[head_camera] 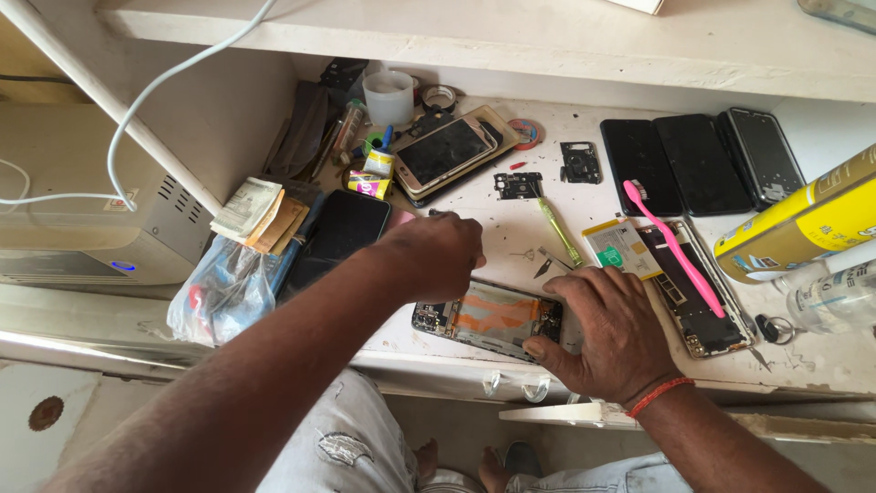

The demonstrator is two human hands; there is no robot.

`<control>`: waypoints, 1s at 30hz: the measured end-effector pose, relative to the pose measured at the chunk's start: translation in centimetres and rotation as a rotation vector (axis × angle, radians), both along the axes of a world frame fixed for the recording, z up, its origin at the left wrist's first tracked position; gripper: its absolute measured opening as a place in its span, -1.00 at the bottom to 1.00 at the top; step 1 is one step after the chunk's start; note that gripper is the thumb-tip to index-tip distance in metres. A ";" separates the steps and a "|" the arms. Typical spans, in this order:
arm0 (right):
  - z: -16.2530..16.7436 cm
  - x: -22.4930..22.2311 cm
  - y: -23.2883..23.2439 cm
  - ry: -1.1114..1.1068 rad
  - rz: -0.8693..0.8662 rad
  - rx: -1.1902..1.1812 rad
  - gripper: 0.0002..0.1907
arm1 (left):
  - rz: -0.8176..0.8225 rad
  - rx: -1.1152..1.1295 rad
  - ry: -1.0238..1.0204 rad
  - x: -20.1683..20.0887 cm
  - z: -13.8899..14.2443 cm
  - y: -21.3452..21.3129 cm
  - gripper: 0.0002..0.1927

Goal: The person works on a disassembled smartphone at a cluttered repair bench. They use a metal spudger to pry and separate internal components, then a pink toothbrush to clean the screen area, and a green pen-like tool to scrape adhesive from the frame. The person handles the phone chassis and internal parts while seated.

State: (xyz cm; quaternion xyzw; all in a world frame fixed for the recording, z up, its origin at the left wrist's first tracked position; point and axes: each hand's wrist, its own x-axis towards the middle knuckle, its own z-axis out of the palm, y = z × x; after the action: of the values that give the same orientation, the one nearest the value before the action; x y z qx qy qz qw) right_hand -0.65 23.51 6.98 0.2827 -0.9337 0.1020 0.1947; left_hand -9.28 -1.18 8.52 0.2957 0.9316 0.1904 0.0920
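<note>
An opened phone [488,315] with orange ribbon cables lies near the front edge of the white bench [821,361]. My right hand [607,333] lies flat on its right end and presses it down. Over the phone's upper left corner hovers my left hand [438,254], fingers bunched together; whether they pinch anything is hidden. A yellow-green screwdriver [558,230] and tweezers [547,263] lie just beyond the phone. A second opened phone [698,310] sits to the right with a pink toothbrush [675,246] across it and a battery [620,248] beside it.
Three dark phones [698,164] lie at the back right, a stack of phones [447,153] and a white cup [389,97] at the back. A yellow spray can [803,228] lies at the right. A black phone [342,233], folded banknotes [248,208] and a plastic bag [224,288] sit left.
</note>
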 end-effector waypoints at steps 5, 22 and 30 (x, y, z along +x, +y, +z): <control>-0.1 -0.1 0.1 -0.009 0.004 -0.013 -0.26 | 0.029 -0.080 -0.095 -0.6 -0.2 0.6 -0.75; -0.1 -0.1 0.1 0.007 0.006 -0.009 -0.24 | 0.064 -0.064 -0.065 -0.9 -0.6 0.4 -0.74; -0.1 -0.2 0.2 0.002 0.003 -0.007 -0.25 | 0.166 -0.007 -0.095 -1.4 -0.2 0.1 -0.79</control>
State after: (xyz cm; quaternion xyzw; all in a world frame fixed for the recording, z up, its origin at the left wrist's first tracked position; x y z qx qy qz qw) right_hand -0.85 23.67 6.91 0.2833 -0.9328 0.1055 0.1963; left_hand -10.72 -1.06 8.28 0.2076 0.9482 0.2077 0.1209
